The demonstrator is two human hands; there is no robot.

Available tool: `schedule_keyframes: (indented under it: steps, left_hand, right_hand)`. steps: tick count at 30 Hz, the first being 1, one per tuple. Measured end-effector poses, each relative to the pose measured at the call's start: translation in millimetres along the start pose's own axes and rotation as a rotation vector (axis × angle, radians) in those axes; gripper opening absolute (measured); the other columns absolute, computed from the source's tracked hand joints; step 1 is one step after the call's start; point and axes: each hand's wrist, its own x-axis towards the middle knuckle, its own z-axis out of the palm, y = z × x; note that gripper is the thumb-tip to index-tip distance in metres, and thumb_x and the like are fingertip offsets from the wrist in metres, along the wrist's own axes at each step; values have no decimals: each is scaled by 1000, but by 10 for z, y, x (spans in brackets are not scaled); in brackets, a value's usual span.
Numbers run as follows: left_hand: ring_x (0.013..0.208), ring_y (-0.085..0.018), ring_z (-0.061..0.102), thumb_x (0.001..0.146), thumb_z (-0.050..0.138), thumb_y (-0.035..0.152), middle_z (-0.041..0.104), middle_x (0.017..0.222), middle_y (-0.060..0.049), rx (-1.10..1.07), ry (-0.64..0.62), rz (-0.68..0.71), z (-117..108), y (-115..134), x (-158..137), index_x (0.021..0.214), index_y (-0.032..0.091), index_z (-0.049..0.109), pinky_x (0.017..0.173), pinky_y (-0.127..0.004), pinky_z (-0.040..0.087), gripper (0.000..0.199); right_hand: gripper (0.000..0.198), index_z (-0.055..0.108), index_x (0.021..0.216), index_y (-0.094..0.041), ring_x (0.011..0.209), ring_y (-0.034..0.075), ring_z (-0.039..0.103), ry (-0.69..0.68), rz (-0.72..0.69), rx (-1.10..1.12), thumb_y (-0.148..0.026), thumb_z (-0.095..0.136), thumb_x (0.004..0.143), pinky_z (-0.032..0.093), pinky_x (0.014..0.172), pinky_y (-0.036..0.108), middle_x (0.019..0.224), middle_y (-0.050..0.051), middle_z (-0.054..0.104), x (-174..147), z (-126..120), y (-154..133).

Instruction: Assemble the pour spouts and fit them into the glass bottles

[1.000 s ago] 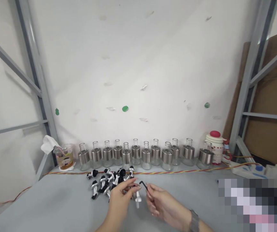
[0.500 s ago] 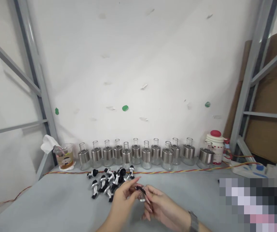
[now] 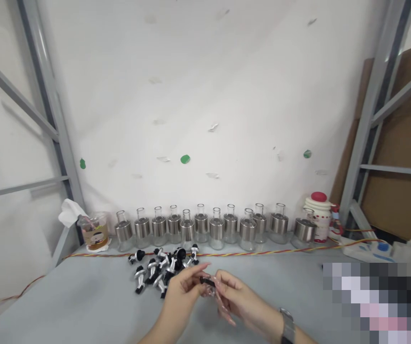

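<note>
Low in the middle of the view, my left hand (image 3: 185, 289) and my right hand (image 3: 237, 294) meet over a small black and shiny piece (image 3: 209, 282), which looks like a pour spout. Fingers of both hands pinch it, hiding most of its shape. Just left of and behind my left hand lies a loose pile of black and silver pour spouts (image 3: 160, 282). Behind the hands, a row of glass bottles (image 3: 216, 231) with brushed metal collars stands along the wall, their necks uncovered.
A twisted red-yellow cord (image 3: 262, 253) runs across the grey table (image 3: 83, 296) before the bottles. At left stands a plastic cup (image 3: 96, 234) with a brown sleeve; at right, a white jar (image 3: 319, 220) with a red lid and a power strip (image 3: 373, 251).
The black part of the held piece has turned to lie nearer level. My right hand's lower fingers have stretched out to the right. The bottles and pile stay put.
</note>
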Motion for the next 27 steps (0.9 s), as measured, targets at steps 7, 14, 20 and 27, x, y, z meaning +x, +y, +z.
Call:
schedule_keyframes:
  steps: [7, 14, 20, 27]
  left_hand:
    - [69, -16, 60, 63, 68, 22, 60, 79, -4, 155, -50, 139, 6, 60, -59, 82, 21, 70, 65, -28, 51, 19]
    - [69, -15, 59, 61, 71, 22, 59, 77, -3, 152, -49, 119, 7, 44, -62, 80, 20, 69, 66, -27, 50, 19]
    - [62, -13, 57, 56, 73, 20, 59, 65, 0, 63, 13, 69, 49, 33, -55, 69, 17, 69, 59, -24, 50, 14]
    - [55, -11, 57, 61, 71, 25, 65, 59, -1, 5, 2, 18, 44, 56, -43, 66, 15, 68, 53, -20, 46, 12]
  right_hand:
    - [41, 37, 63, -21, 26, 2, 29, 13, -13, -21, -56, 57, 66, 20, 29, 17, 41, -12, 38, 6, -48, -28]
    - [40, 39, 61, -20, 29, 1, 24, 18, 20, 45, -53, 61, 65, 17, 31, 17, 40, -12, 36, -1, -33, -40]
    - [36, 40, 60, -19, 31, 1, 15, 38, 64, 74, -47, 61, 69, 18, 35, 18, 38, -14, 27, -50, 38, -132]
    - [27, 46, 63, -19, 30, 1, 15, 25, 106, 131, -40, 59, 72, 20, 37, 19, 38, -13, 29, -66, 30, -140]
